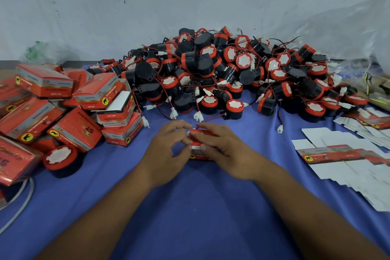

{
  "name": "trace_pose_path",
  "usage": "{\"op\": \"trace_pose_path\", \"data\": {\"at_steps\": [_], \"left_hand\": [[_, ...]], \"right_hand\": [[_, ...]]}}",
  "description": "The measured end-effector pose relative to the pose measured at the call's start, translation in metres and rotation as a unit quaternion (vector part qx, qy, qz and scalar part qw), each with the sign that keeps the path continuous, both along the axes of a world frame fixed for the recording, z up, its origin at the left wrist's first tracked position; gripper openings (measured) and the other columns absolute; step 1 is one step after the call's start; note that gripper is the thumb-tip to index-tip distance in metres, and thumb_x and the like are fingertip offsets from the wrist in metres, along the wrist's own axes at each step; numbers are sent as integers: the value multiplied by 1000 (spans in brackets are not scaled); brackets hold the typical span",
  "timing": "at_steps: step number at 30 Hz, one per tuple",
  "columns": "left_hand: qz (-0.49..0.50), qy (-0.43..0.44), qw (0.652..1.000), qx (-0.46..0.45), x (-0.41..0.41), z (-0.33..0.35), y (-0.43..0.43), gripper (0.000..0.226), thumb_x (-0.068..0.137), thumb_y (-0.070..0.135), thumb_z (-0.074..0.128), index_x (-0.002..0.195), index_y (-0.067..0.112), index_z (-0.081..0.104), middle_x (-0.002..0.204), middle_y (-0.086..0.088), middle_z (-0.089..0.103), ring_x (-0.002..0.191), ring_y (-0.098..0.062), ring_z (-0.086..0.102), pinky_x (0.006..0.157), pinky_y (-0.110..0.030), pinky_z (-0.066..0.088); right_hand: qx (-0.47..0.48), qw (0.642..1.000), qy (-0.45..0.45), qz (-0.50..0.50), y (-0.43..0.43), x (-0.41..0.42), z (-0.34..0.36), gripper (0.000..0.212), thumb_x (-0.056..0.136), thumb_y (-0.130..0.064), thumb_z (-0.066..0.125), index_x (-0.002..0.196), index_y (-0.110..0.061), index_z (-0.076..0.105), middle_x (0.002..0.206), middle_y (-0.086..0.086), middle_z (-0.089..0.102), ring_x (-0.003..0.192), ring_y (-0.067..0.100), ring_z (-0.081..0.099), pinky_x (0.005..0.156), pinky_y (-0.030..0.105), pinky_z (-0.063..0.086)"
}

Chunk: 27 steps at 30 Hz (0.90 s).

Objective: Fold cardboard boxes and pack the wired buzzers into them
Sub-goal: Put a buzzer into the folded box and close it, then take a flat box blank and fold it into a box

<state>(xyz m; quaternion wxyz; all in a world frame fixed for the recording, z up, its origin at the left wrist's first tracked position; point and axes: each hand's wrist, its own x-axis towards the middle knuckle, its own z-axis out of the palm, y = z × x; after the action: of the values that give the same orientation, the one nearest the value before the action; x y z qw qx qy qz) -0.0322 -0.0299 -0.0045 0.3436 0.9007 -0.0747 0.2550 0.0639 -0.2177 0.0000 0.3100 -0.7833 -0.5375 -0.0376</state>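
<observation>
- A blue cloth (190, 207) covers the table in front of a pale wall.
- A big pile of wired buzzers (221, 74), black with red caps, lies along the far edge.
- Folded red boxes (80, 95) are heaped at the left.
- Flat box blanks (348, 164) fan out at the right.
- The right hand (221, 150) lies over a small red box (199, 134) at the centre of the cloth, with fingers and thumb clasping it.
- The left hand (166, 152) pinches the box's left end with curled fingers.
- One loose buzzer (60, 157) sits near the boxes.
</observation>
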Motion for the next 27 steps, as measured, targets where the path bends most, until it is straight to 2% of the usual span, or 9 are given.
{"op": "trace_pose_path", "data": {"at_steps": [1, 5, 7, 10, 13, 16, 20, 24, 27], "left_hand": [[-12, 8, 1000, 12, 0, -1, 1, 2, 87, 10, 68, 89, 12, 67, 131, 7, 54, 130, -12, 45, 108, -27, 37], [-27, 44, 998, 26, -1, -7, 1, 35, 88, 19, 70, 122, 12, 63, 144, 9, 49, 139, -7, 38, 114, -27, 33], [-32, 34, 999, -8, -3, -7, 1, 27, 88, 10, 71, 114, 15, 64, 138, 13, 54, 130, -4, 48, 109, -29, 40], [-19, 27, 999, -18, -2, -6, 2, 14, 90, 7, 69, 99, 17, 64, 131, 20, 55, 121, 0, 52, 102, -28, 44], [1, 26, 999, -27, 0, -11, 5, 14, 94, 10, 65, 105, 19, 64, 129, 23, 54, 119, 5, 50, 101, -27, 43], [0, 44, 998, -38, 1, -10, 5, 35, 93, 14, 67, 124, 26, 59, 136, 17, 52, 124, -1, 49, 106, -29, 43], [-11, 55, 998, 23, 1, -11, 6, 72, 83, 23, 79, 137, 43, 35, 144, 17, 41, 134, -1, 36, 110, -11, 26], [1, 63, 998, -19, 1, -11, 7, 54, 85, 39, 76, 130, 43, 47, 124, 19, 55, 113, -1, 51, 97, -16, 41], [-14, 67, 996, -63, -1, -6, 6, 46, 82, 50, 73, 119, 53, 46, 116, 31, 57, 107, 8, 55, 88, -6, 42]], "right_hand": [[-26, 1000, -2, -6, -1, 1, -1, 40, 104, -30, 49, 143, -20, 54, 155, 6, 36, 141, 14, 26, 117, 28, 23], [-87, 996, -27, -5, -6, 4, -4, 53, 102, -32, 56, 152, -23, 41, 166, 3, 12, 148, 24, 13, 120, 28, 10], [-51, 999, -7, -5, -5, 1, -7, 56, 99, -29, 62, 151, -23, 42, 166, 1, 12, 148, 23, 15, 122, 32, 16], [46, 998, 31, -28, -7, 3, -9, 59, 93, -30, 70, 147, -26, 47, 164, 0, 17, 148, 21, 23, 119, 41, 29], [-26, 999, 36, -19, -6, 9, -10, 67, 91, -28, 73, 150, -22, 42, 164, 3, 20, 149, 21, 24, 120, 41, 28], [-29, 998, 55, -31, -3, 11, -15, 69, 90, -27, 74, 151, -21, 42, 154, 0, 35, 139, 11, 38, 113, 31, 37], [98, 977, 172, -76, -5, 9, -8, 32, 92, -36, 69, 123, -34, 63, 117, -15, 64, 107, 3, 62, 89, 23, 51], [108, 959, 260, -25, -8, 5, -8, 41, 87, -47, 72, 124, -33, 61, 115, -11, 68, 106, 10, 67, 89, 28, 55], [116, 962, 249, -11, -5, 2, -3, 47, 82, -44, 80, 122, -28, 61, 113, -8, 68, 105, 13, 68, 86, 28, 56]]}}
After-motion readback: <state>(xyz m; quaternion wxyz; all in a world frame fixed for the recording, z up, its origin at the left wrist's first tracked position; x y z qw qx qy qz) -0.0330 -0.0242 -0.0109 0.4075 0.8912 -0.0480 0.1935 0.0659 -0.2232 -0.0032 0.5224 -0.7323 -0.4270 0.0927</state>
